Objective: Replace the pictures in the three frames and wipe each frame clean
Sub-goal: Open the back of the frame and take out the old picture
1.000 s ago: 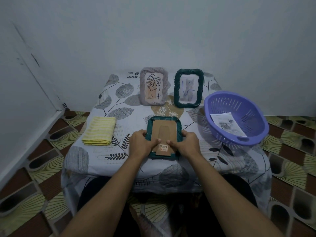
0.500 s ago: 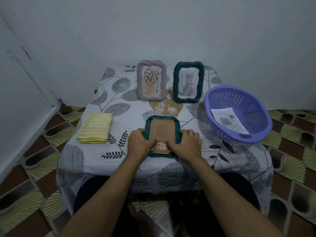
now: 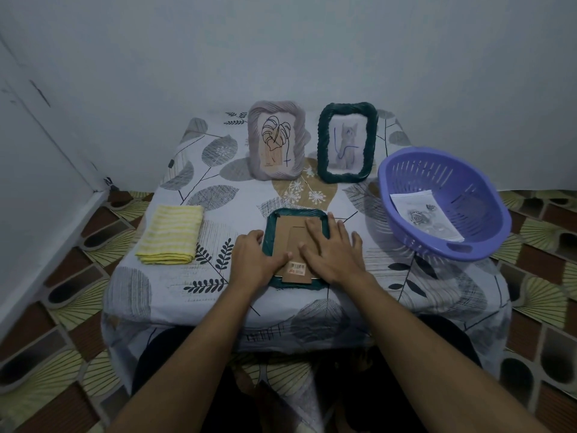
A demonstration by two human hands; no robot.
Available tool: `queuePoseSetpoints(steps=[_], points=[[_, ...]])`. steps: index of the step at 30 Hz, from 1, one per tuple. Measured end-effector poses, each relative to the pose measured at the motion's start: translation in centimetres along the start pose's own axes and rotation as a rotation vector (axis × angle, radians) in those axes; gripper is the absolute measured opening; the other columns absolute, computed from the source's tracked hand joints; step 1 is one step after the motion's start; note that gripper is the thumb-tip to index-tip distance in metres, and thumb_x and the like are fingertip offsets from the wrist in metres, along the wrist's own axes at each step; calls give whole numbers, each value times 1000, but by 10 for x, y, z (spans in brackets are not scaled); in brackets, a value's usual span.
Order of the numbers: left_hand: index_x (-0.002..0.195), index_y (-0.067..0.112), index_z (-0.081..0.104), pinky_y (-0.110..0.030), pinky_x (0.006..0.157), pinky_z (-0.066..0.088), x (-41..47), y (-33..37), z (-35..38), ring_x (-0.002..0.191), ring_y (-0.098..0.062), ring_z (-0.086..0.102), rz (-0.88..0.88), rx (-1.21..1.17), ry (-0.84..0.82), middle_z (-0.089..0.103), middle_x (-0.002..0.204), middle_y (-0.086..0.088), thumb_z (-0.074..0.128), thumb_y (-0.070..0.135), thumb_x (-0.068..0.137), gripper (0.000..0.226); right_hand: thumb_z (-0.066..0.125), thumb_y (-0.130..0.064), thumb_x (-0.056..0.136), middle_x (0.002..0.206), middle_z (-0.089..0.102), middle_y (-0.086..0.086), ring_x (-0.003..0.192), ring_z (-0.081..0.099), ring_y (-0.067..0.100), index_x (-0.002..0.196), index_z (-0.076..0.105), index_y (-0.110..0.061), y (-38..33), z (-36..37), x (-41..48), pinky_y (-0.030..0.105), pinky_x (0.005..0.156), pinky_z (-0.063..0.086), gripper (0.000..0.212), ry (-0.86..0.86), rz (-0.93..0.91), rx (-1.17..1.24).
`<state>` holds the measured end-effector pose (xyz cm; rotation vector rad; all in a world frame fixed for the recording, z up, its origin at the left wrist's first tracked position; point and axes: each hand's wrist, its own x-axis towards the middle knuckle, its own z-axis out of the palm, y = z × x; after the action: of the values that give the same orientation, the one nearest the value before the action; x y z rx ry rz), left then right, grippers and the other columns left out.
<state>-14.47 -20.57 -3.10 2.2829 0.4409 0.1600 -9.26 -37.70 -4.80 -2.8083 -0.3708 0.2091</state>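
Note:
A dark green frame (image 3: 270,232) lies face down near the table's front edge, its brown cardboard back (image 3: 287,232) facing up. My left hand (image 3: 254,260) grips the frame's left side with the thumb on the cardboard. My right hand (image 3: 332,250) lies flat on the cardboard with fingers spread. At the back stand a grey frame (image 3: 276,142) with a leaf drawing and a second green frame (image 3: 346,143) with a cat drawing. A folded yellow cloth (image 3: 170,234) lies to the left.
A purple plastic basket (image 3: 443,203) sits at the right edge of the table with a printed picture (image 3: 424,215) inside. The table wears a leaf-patterned cloth (image 3: 218,195). Walls stand close behind and to the left; tiled floor surrounds the table.
My right hand has opened from a curled hold at the frame's right side and now lies flat with spread fingers across the cardboard back. The left hand stays on the left side.

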Motion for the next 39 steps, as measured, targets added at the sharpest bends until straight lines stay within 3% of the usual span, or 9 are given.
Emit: queuePoseSetpoints(steps=[6, 12, 17, 21, 26, 31, 35, 39], points=[[149, 12, 34, -37, 104, 41, 9, 1, -6, 128, -28, 47, 1, -17, -69, 45, 141, -14, 87, 33, 72, 96, 25, -68, 97, 168, -8, 6, 154, -3, 29, 155, 9, -50, 0, 1, 0, 55, 120, -1, 63, 24, -6, -26], [139, 17, 53, -28, 95, 42, 45, 12, -7, 118, -23, 56, 79, -87, 11, 59, 133, -10, 72, 30, 86, 58, 25, -69, 96, 168, -7, 4, 154, -1, 27, 155, 9, -52, 2, 1, 2, 55, 120, -2, 63, 11, 5, -16], [133, 15, 62, -24, 97, 40, 75, 16, -3, 114, -23, 61, 138, -2, -52, 66, 129, -9, 61, 26, 97, 38, 25, -70, 95, 168, -5, 4, 154, 1, 28, 155, 11, -51, 3, 3, 3, 55, 120, 0, 64, 28, -6, -19], [121, 11, 70, -17, 88, 38, 89, 11, 1, 96, -11, 59, 137, 9, -82, 72, 116, -7, 66, 22, 94, 29, 25, -69, 95, 168, -4, 4, 154, 1, 27, 154, 12, -51, 3, 4, 4, 56, 120, 0, 63, 35, -7, -11], [113, 9, 73, -14, 81, 41, 94, 8, 5, 91, -10, 61, 81, -99, -72, 72, 105, -5, 76, 16, 86, 27, 27, -68, 95, 168, -3, 3, 154, 1, 26, 154, 13, -51, 3, 4, 4, 55, 120, -1, 63, 31, -2, 1], [104, 8, 75, 0, 58, 38, 99, 13, 7, 77, -6, 59, -24, -166, -62, 68, 88, -3, 79, 12, 83, 23, 27, -68, 95, 168, -3, 3, 154, 2, 27, 154, 14, -51, 3, 3, 4, 55, 119, -1, 62, 25, -4, -3], [96, 12, 77, -17, 78, 46, 104, 17, 13, 87, -12, 63, -81, -134, -21, 72, 91, -3, 82, 20, 80, 19, 28, -68, 95, 168, -5, 3, 154, 1, 27, 154, 15, -52, 3, 3, 5, 55, 119, -2, 62, 20, -2, 6], [83, 13, 79, -21, 78, 48, 107, 20, 21, 87, -14, 66, -108, -125, 53, 74, 87, -3, 81, 24, 81, 11, 28, -68, 95, 168, -4, 2, 154, 1, 26, 153, 15, -52, 4, 4, 4, 55, 119, -2, 61, 23, 0, 14]])
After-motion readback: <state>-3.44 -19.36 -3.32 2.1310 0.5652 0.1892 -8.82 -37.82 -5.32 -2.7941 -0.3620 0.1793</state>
